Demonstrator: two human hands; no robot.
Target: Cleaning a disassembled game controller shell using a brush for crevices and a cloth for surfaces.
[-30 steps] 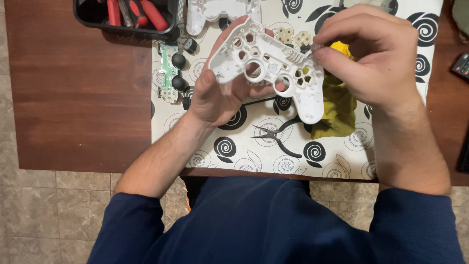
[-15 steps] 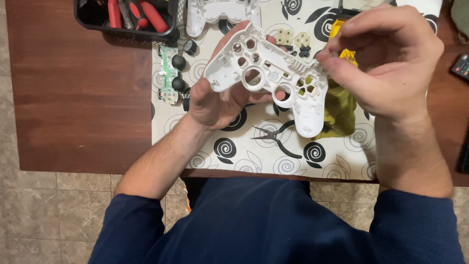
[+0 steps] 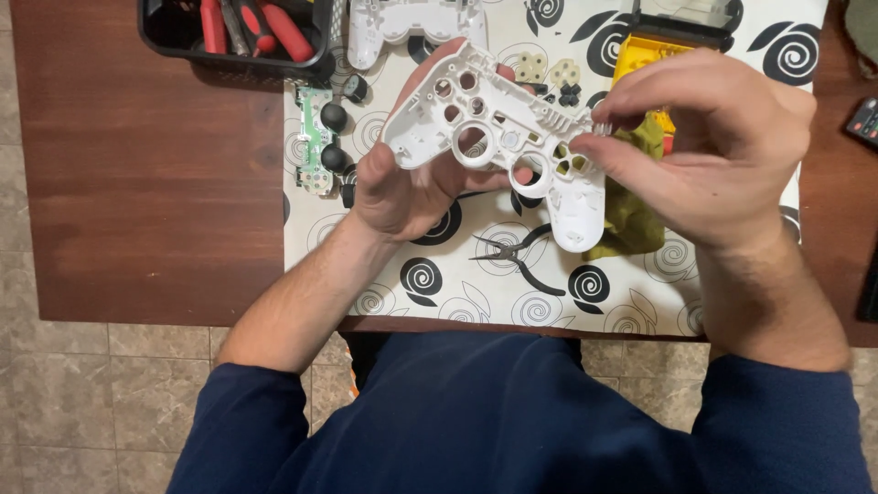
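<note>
While both hands keep the work lifted off the table, these are the points that matter:

Shell: a white game-controller front shell [image 3: 498,137], inner side up, held in the air above the patterned cloth [image 3: 457,284], tilted so its right grip hangs lower and nearer.

Left hand: the left hand [image 3: 407,187] cups the shell from beneath, fingers curled up around its left half, thumb side hidden under the plastic.

Right hand: the right hand [image 3: 704,155] is closed in a pinch at the shell's right edge, fingertips pressed together on something too small to make out.

Below the work: black pliers [image 3: 512,259] lie on the cloth just near of the shell; an olive rag [image 3: 631,215] sits to the right under the right hand; a circuit board with two thumbsticks [image 3: 320,146] lies to the left.

Far side: a second white shell half [image 3: 402,23], loose rubber pads and small buttons [image 3: 549,78], a yellow case [image 3: 640,55] and a black tray of red-handled tools [image 3: 247,32].

Risk, dropped part: if the pinch slips, I judge a tiny piece could fall and vanish against the busy swirl pattern or into the rag.

Risk, shell: with only one hand supporting it at a tilt, a hard push at the right edge could twist it loose onto the pliers.

Risk, scattered parts: a forearm swing could sweep the loose pads.
</note>
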